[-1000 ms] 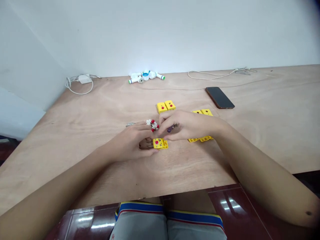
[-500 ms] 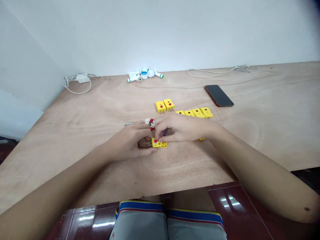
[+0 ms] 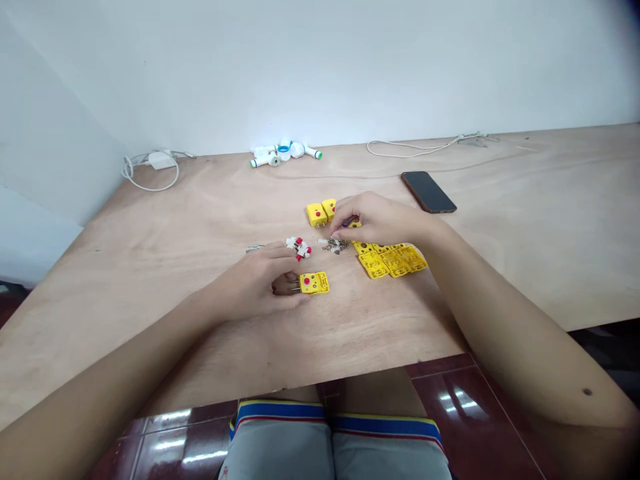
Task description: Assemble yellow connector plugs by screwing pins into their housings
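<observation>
My left hand [image 3: 263,280] grips the pin end of an open yellow plug half [image 3: 320,283], which lies flat with a red dot on it and its pins pointing left. Over a small pile of metal screws and parts [image 3: 336,246], my right hand [image 3: 373,219] is closed, with a dark purple tool [image 3: 351,221] held in its fingers. Whether the fingertips also pinch a small part cannot be made out. White and red small pieces [image 3: 299,249] lie between the hands. Yellow shell halves [image 3: 393,260] sit in rows beneath the right wrist.
Two yellow plugs [image 3: 317,214] stand behind the screws, one partly hidden by my right hand. A phone [image 3: 429,192] lies at the right. White fittings [image 3: 285,152], a white charger cable [image 3: 160,160] and another cable [image 3: 420,147] are along the wall.
My right hand has moved from the yellow plug half back and right to the screw pile, uncovering the screws and shell halves. My left hand keeps its hold. The view has shifted slightly.
</observation>
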The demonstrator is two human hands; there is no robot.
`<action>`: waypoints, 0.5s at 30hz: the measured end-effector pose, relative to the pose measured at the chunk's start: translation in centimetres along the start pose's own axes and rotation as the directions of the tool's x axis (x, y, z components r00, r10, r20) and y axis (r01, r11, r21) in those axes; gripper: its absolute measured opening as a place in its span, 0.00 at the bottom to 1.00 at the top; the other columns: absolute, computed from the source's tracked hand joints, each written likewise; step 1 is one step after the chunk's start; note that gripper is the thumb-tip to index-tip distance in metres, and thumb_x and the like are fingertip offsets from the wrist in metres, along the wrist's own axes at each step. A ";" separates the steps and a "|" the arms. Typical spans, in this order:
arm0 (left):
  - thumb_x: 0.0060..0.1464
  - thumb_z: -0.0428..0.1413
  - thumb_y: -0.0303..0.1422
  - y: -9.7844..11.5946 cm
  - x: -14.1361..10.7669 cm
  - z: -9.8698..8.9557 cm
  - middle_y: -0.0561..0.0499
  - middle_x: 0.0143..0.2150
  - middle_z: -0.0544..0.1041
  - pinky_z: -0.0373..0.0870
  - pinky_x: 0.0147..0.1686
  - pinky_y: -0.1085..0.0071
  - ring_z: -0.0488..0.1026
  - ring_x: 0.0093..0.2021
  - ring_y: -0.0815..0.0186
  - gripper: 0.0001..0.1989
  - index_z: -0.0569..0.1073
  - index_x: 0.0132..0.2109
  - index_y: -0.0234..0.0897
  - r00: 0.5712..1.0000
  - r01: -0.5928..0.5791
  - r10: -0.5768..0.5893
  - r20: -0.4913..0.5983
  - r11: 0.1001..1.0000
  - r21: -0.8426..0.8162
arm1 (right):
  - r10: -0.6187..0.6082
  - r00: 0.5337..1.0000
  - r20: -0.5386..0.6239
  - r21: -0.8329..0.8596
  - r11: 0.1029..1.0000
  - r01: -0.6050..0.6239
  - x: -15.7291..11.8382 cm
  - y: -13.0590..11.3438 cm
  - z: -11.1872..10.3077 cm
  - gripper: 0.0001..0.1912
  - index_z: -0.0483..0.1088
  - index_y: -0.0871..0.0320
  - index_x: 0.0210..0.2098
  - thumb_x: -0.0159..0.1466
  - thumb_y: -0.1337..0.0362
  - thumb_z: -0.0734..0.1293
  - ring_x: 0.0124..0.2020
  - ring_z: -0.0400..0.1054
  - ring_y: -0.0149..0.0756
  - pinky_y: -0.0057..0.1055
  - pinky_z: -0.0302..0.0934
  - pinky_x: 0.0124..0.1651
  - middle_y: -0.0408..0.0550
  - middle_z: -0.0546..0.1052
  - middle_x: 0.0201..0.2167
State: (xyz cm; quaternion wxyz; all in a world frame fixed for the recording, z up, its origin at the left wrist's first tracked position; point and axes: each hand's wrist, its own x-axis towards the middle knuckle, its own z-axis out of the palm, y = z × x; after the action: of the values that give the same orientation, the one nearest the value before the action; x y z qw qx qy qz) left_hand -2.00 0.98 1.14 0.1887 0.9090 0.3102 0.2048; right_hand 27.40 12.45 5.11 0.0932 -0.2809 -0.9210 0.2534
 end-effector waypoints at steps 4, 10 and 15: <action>0.72 0.62 0.46 0.0 0.0 0.1 0.48 0.37 0.77 0.68 0.39 0.63 0.73 0.39 0.60 0.15 0.78 0.44 0.39 1.000 0.014 -0.014 -0.001 1.000 -0.004 | -0.005 0.998 0.056 0.004 1.000 0.005 0.4 0.3 0.5 0.10 0.87 0.59 0.42 0.68 0.68 0.72 0.43 0.80 0.41 0.38 0.69 0.51 0.52 0.88 0.43; 0.72 0.61 0.46 -0.1 -0.1 0.1 0.49 0.35 0.76 0.67 0.39 0.63 0.72 0.38 0.60 0.15 0.79 0.42 0.39 1.000 0.022 -0.022 -0.006 1.000 -0.003 | 0.020 0.995 0.094 0.042 0.999 -0.024 0.4 1.0 0.5 0.09 0.87 0.59 0.42 0.69 0.64 0.73 0.40 0.79 0.38 0.36 0.68 0.47 0.51 0.88 0.41; 0.72 0.62 0.46 -0.2 -0.1 0.2 0.48 0.38 0.77 0.68 0.40 0.62 0.73 0.40 0.59 0.15 0.77 0.42 0.39 1.000 0.018 -0.018 0.004 1.000 0.005 | 0.044 0.984 -0.171 0.187 0.982 -0.011 0.0 -0.2 -0.2 0.20 0.82 0.56 0.37 0.75 0.47 0.70 0.32 0.64 0.35 0.36 0.57 0.37 0.45 0.76 0.30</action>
State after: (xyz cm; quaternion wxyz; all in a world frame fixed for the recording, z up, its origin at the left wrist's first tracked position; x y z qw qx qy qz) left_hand -2.08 0.99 0.91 0.1889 0.9070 0.3185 0.2004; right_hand 27.37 12.38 5.37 0.1959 -0.3050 -0.8776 0.3138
